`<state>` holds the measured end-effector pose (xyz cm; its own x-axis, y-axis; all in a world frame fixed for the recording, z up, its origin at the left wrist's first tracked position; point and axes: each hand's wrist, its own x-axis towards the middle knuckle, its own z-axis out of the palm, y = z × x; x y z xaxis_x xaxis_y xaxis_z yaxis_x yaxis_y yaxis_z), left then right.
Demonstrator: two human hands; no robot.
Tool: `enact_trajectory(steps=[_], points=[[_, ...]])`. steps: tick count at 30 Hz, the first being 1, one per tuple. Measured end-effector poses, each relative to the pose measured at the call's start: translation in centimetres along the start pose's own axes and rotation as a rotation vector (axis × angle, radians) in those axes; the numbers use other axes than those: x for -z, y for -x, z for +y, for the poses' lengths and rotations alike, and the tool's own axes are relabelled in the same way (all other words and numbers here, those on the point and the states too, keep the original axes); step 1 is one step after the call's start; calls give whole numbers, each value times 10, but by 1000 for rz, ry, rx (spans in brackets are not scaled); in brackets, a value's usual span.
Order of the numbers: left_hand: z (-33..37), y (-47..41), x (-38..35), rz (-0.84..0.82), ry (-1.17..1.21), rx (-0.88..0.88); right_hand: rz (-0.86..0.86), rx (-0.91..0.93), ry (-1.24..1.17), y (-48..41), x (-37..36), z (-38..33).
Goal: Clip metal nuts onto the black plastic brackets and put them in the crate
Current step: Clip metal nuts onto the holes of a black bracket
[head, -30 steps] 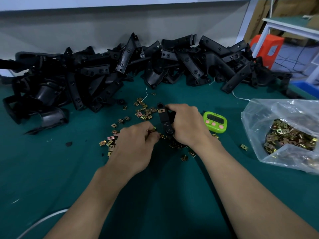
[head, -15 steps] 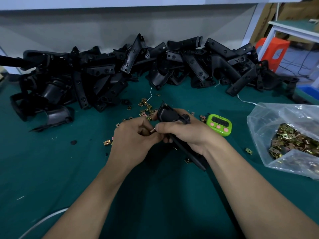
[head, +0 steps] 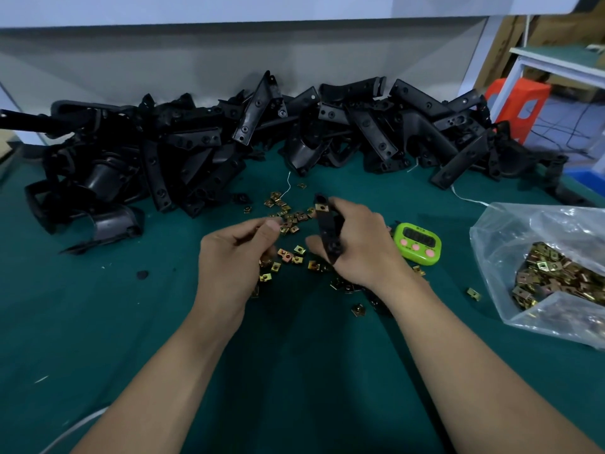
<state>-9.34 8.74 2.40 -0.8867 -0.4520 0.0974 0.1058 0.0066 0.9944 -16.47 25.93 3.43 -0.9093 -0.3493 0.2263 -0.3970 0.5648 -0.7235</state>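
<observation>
At bench (head: 294,381) middle: right hand (head: 363,250) grips bracket (head: 325,226), long axis toward far edge; left hand (head: 232,260) curled, contents unclear. Right edge: bag (head: 501,237) holds nuts (head: 556,276).

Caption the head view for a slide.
Right hand grips a black bracket with one nut clipped on; left hand hovers over loose nuts.

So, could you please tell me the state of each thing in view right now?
Bracket: held above the mat, clipped nut on its far end.
Right hand: grips the bracket.
Left hand: fingers curled, thumb on forefinger; cannot tell if it holds a nut.
Loose nuts: scattered on the mat.
Bag: lying down, part filled with nuts.
Bracket pile: heaped at the back.
Timer: face up, display unreadable.
</observation>
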Motion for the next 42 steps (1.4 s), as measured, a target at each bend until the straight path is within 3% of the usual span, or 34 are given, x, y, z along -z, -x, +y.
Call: enact_trajectory(steps=[4,9,13,20,26,35,42], points=[[3,2,-3,44,-5,-10,94,105,240,3,-4,-4],[3,3,-5,42,-18,-1,88,114,267,4,-4,-4],[1,4,-3,-105,-65,-1,111,120,270,3,-3,-4],[3,8,-6,-284,82,106,112,137,290,4,-1,-4],[8,11,-6,-376,116,156,129,150,315,4,0,-4],[8,9,-4,-252,130,155,131,119,308,3,0,-2],[8,11,-6,-256,191,174,120,99,310,2,0,-3]])
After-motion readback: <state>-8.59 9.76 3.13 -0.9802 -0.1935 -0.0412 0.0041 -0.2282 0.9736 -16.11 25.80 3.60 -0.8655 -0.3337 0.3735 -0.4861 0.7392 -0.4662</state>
